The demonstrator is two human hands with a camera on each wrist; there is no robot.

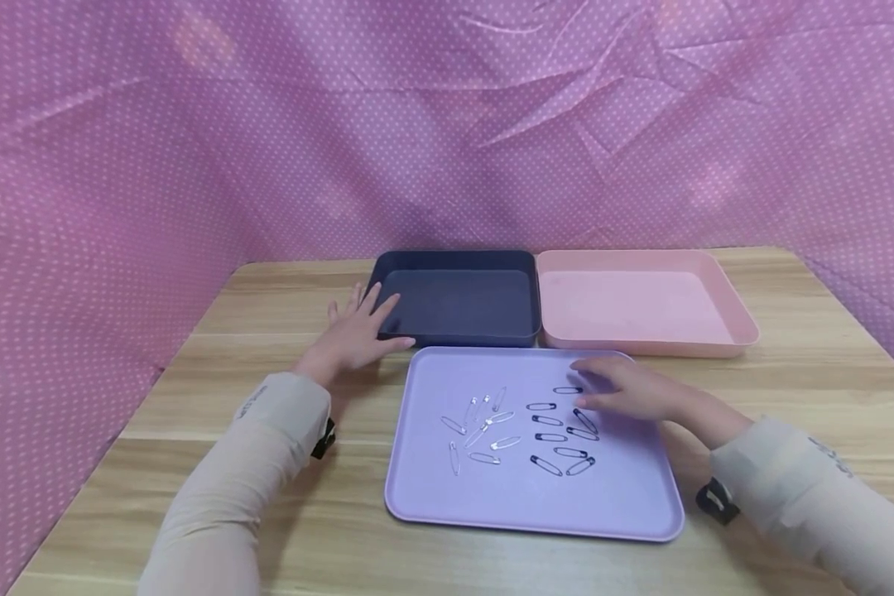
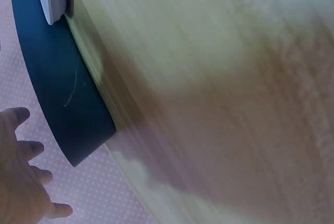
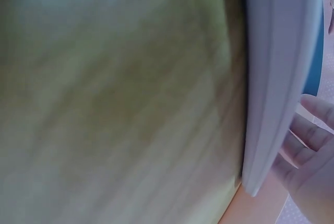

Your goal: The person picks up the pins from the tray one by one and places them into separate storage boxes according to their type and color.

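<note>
"Desk, flat and wood-grained: what sits nearest on it?"

"A shallow, round-cornered, rectangular lilac tray. Slim silver metal safety pins lie on its left half, some overlapping; slim black metal safety pins lie on its right half."

"And the hands?"

"The bare right hand is over the lilac tray's far right part, just beside the black pins, thumb and fingers apart, holding nothing. The bare left hand is left of the tray's far left corner, fingers spread and holding nothing."

"Farther off?"

"Just beyond the lilac tray, a deeper rectangular navy tray and, to its right, a rectangular pink tray."
</note>
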